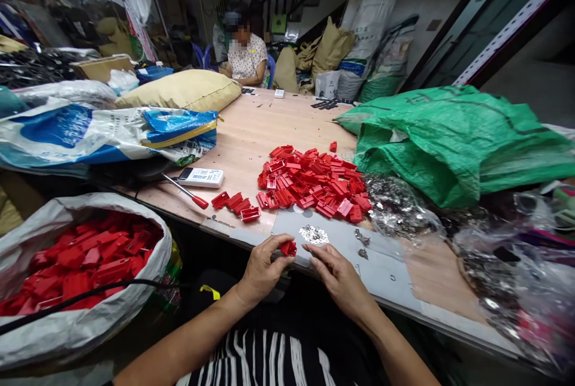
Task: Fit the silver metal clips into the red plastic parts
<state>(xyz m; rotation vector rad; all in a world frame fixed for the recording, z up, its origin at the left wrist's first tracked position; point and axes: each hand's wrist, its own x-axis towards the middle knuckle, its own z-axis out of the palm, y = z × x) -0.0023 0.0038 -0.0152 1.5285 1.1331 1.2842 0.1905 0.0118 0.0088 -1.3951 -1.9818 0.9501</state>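
My left hand [266, 264] pinches a small red plastic housing [288, 248] above the table's front edge. Just to its right, my right hand [331, 267] has its thumb and fingertips pressed together; whatever they hold is too small to name. A little pile of shiny metal pieces [313, 234] lies on a grey sheet [381, 272] beyond my fingers. Behind it spreads a large heap of red plastic housings [314, 181]. A short row of similar red pieces [237, 205] sits left of the heap, near a screwdriver with a red handle [197, 199].
An open white sack [148, 296] of red housings stands at my left. A white boxy device [200, 178] lies on the table. Plastic bags of metal parts [399, 209] and a green woven sack [458, 134] crowd the right side. A person [247, 60] sits at the far end.
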